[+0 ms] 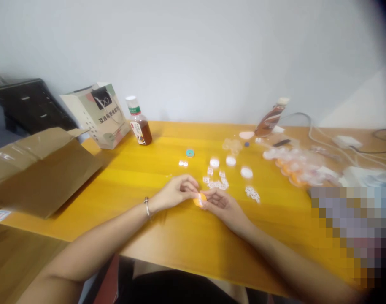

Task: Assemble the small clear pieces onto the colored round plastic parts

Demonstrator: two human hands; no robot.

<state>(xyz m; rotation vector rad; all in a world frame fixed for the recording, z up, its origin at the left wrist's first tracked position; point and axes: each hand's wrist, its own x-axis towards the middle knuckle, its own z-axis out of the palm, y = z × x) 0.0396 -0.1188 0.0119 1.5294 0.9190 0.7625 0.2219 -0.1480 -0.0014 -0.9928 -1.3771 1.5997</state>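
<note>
Between both hands I hold a small round orange piece (pixel 199 199), with a paler patch on its face. My left hand (pixel 176 192) pinches its left edge, thumb towards me. On the opposite edge, my right hand (pixel 222 204) has thumb and fingertips closed on it. The piece is held over the wooden table, and blur hides its finer detail. Just beyond my hands lie small white square pieces with dark marks (pixel 216 183). White round discs (pixel 214 163) and a teal ring-like disc (pixel 190 153) lie farther back.
An open cardboard box (pixel 47 169) stands at the left, near a paper bag (pixel 98 114) and a bottle of dark liquid (pixel 141 122). On the right are another bottle (pixel 271 117), several orange and clear-wrapped pieces (pixel 295 166), and cables (pixel 316 135).
</note>
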